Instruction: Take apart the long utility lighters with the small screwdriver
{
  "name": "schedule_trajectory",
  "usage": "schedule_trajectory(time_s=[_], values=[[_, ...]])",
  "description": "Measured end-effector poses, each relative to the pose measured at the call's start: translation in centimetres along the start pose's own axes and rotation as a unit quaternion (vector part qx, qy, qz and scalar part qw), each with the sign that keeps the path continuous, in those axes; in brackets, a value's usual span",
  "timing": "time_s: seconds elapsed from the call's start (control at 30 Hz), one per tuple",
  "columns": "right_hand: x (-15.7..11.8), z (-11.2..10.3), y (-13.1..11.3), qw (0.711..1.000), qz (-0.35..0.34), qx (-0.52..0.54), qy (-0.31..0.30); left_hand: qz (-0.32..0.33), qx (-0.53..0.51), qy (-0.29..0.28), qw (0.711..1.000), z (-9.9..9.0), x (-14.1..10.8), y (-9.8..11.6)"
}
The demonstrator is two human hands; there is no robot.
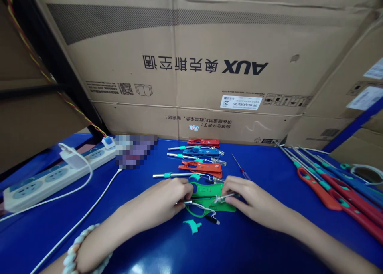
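Two green lighter handle halves (206,189) lie in front of me, one above the other, both partly covered by my hands. My left hand (176,194) is closed at their left end, pinching a small metal rod (188,202). White wires (205,207) trail from the rod across the lower half to a black igniter piece (213,220). At the right end, my right hand (247,196) grips a clear plastic lighter tank (221,198) between thumb and fingers. Nearer to me, a loose teal trigger (193,226) rests on the blue table.
Beyond my hands lie an orange handle shell (206,168), a blue one (202,151) and a red one (203,142), with metal tubes between. A screwdriver (243,171) sits to the right. Several long lighters (320,186) lie far right, a power strip (54,178) left. Cardboard (185,86) stands behind.
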State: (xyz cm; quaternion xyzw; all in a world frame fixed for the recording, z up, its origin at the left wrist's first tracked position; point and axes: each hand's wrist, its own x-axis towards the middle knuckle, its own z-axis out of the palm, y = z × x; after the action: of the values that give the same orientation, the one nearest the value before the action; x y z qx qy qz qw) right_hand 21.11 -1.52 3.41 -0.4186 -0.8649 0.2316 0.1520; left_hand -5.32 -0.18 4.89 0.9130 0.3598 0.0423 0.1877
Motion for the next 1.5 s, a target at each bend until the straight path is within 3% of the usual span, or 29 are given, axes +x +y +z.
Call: schedule_trajectory(time_s=[0.17, 0.8, 1.5], values=[[0.2, 0.8, 0.3, 0.999, -0.007, -0.021, 0.029, -0.014, 0.005, -0.005, 1.0, -0.1, 0.0, -0.5], [0.3, 2.7, 0.6, 0.967, -0.066, -0.246, 0.025, -0.015, 0.003, -0.001, 1.0, 0.6, 0.1, -1.4], [0.3, 2.6, 0.7, 0.949, -0.096, -0.299, 0.029, -0.008, -0.017, -0.016, 1.0, 0.8, 0.3, -0.3]])
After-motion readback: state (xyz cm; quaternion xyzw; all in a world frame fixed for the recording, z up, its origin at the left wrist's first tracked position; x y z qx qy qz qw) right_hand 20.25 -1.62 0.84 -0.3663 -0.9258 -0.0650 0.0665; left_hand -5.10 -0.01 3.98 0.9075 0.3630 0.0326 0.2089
